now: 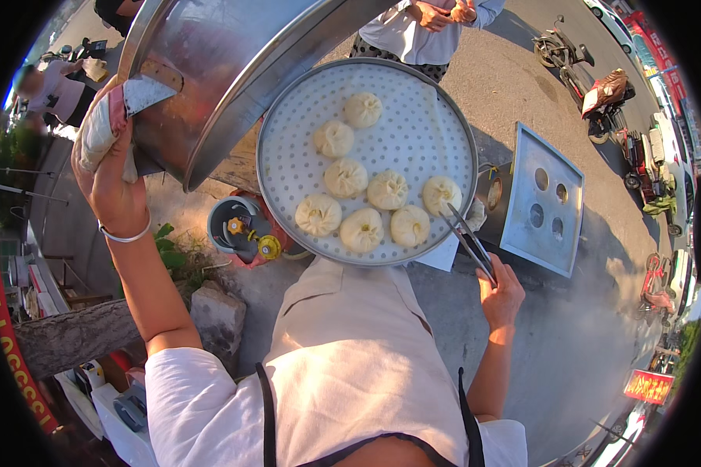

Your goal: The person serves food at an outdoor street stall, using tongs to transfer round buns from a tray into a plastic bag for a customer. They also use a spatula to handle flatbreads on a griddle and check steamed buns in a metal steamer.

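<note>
Several pleated steamed buns [346,178] lie on a perforated white liner [409,131] in a round metal steamer tray [259,169] in front of me. My right hand [501,292] grips metal tongs [473,248], whose tips touch the lower edge of the rightmost bun [441,195]. My left hand [111,187], wearing a bracelet [127,238], holds up a large metal steamer lid [228,111] by its handle through a folded cloth [96,137]. The lid tilts beside the tray's upper left rim.
A person [423,29] stands just beyond the tray; another [58,87] is at the far left. Right of the tray is a metal panel with round holes [542,201]. A gas cylinder valve [269,246] and a stone block [217,318] are low at left. Motorcycles [604,105] stand at right.
</note>
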`<action>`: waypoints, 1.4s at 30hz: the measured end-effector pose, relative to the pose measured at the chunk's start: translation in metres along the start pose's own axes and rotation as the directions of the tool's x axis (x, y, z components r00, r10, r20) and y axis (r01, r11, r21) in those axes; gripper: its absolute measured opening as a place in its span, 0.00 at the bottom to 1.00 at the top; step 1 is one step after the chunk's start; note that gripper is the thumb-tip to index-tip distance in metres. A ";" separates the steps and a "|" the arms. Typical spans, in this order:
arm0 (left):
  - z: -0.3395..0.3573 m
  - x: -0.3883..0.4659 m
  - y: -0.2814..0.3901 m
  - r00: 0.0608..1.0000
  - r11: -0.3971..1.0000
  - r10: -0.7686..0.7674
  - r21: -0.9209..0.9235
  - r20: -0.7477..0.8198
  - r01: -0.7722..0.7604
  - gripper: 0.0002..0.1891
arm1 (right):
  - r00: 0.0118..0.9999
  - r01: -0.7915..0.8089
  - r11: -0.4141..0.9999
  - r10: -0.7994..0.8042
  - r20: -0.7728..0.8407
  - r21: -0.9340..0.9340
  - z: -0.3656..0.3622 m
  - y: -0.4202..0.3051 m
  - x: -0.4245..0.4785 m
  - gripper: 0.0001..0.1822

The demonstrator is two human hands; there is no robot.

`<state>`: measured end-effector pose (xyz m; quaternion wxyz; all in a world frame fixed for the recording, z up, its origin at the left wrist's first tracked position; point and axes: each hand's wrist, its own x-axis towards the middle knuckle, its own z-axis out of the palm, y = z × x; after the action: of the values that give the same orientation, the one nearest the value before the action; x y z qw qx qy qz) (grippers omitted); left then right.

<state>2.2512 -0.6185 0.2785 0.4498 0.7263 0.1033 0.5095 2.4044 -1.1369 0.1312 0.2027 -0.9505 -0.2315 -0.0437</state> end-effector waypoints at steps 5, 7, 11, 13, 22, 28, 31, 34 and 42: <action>-0.003 -0.002 -0.001 0.997 0.995 0.068 0.076 0.028 -0.070 0.19 | 0.997 0.071 0.997 -0.071 0.006 0.030 0.005 -0.010 0.003 0.19; -0.002 -0.002 -0.002 0.996 0.991 0.088 0.100 0.033 -0.091 0.19 | 0.994 0.114 0.993 -0.114 0.002 0.031 0.008 -0.016 0.007 0.19; -0.003 -0.002 -0.001 1.000 1.000 0.017 0.006 -0.011 -0.017 0.19 | 0.983 0.185 0.982 -0.185 -0.002 0.032 0.015 -0.028 0.019 0.17; -0.003 -0.003 -0.002 1.000 0.999 0.009 -0.034 -0.012 -0.009 0.19 | 0.981 0.196 0.980 -0.196 -0.003 0.012 0.019 -0.033 0.025 0.17; -0.006 -0.005 -0.002 1.000 0.997 -0.023 -0.077 0.018 0.024 0.19 | 0.958 0.285 0.958 -0.285 -0.017 -0.002 0.041 -0.046 0.050 0.15; -0.007 -0.008 -0.006 0.994 0.994 0.083 0.064 0.068 -0.087 0.19 | 0.937 0.347 0.938 -0.348 0.032 0.025 0.050 -0.081 0.072 0.16; -0.005 -0.003 -0.002 0.997 0.999 0.039 0.020 0.065 -0.041 0.20 | 0.922 0.385 0.922 -0.387 0.027 0.044 0.059 -0.091 0.079 0.15; -0.003 -0.003 -0.002 0.999 0.999 -0.013 -0.047 0.033 0.014 0.20 | 0.918 0.379 0.925 -0.378 0.119 0.009 0.067 -0.089 0.080 0.16; 0.000 -0.008 0.002 0.999 0.998 -0.024 -0.055 0.022 0.026 0.20 | 0.917 0.398 0.917 -0.398 0.020 -0.012 0.025 -0.048 0.042 0.19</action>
<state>2.2471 -0.6248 0.2746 0.4773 0.7175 0.0933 0.4987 2.4194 -1.0701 0.1333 0.1803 -0.8854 -0.4213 -0.0778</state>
